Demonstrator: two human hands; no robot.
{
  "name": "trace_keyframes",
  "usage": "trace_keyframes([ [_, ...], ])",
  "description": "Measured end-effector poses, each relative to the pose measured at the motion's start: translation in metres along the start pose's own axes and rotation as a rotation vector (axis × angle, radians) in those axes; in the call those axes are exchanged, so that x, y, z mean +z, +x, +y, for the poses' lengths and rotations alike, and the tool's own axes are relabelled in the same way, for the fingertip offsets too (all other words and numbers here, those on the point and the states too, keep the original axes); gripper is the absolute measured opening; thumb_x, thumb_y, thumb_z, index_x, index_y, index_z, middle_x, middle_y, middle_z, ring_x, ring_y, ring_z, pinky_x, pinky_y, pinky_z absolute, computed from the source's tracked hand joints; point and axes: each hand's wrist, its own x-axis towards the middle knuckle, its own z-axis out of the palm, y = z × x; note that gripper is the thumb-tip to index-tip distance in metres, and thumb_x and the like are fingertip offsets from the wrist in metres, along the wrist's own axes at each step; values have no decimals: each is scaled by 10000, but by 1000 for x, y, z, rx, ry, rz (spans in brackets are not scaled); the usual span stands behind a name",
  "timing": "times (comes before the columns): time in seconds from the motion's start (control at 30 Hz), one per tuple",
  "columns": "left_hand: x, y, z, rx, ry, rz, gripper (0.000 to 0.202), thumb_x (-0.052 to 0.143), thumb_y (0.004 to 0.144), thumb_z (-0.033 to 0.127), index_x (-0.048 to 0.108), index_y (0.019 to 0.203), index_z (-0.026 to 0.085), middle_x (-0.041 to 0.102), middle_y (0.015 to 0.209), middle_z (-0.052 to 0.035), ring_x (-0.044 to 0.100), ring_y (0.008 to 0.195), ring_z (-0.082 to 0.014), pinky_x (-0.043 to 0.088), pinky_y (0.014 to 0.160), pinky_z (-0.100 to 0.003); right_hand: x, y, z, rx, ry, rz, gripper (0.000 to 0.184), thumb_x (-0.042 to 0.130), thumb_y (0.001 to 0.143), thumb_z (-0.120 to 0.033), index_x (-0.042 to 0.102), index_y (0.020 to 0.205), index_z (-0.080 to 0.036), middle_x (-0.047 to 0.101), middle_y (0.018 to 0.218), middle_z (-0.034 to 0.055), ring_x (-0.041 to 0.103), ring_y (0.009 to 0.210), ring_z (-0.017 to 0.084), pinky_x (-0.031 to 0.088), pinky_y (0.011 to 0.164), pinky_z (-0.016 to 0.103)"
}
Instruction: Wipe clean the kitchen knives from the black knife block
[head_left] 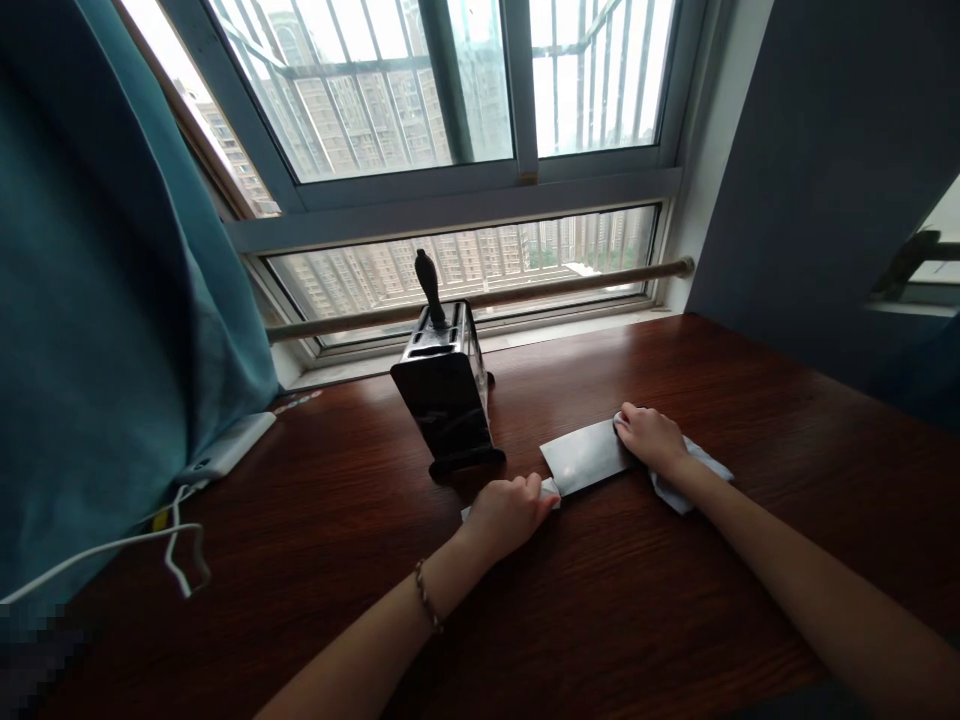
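A cleaver with a wide steel blade lies flat on the dark wooden table. My left hand is closed around its light handle at the blade's left end. My right hand presses a white cloth against the blade's right end; the cloth spreads out under and to the right of that hand. Just behind the left hand stands a black knife block with one black knife handle sticking up from a slot.
A teal curtain hangs along the left. A white device with a white cable lies at the table's left edge. A window with a wooden rail runs behind the table; a dark wall stands at the right.
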Motion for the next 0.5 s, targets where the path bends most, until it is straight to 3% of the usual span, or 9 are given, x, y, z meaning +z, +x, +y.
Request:
trace_keyframes([
  [0.07, 0, 0, 0, -1, 2, 1, 387, 268, 918, 440, 525, 845, 161, 614, 725, -67, 615, 604, -219, 437, 493, -297, 0, 1, 1, -12, 1, 4, 246, 350, 853, -352, 537, 885, -196, 646, 850, 85, 598, 735, 210, 277, 557, 268],
  [0.27, 0, 0, 0, -2, -4, 8, 386, 269, 916, 444, 525, 848, 164, 613, 723, -63, 610, 594, -207, 431, 493, -287, -2, -7, -12, -228, 131, -32, 247, 389, 845, -411, 544, 865, -220, 644, 813, 30, 596, 745, 171, 286, 563, 252],
  [0.5, -5, -1, 1, 2, -10, -10, 385, 277, 916, 430, 532, 850, 150, 614, 727, -77, 613, 601, -214, 429, 491, -290, -6, 2, 3, 23, -2, -31, 277, 367, 855, -386, 556, 918, -194, 646, 868, 94, 604, 763, 216, 307, 567, 270],
])
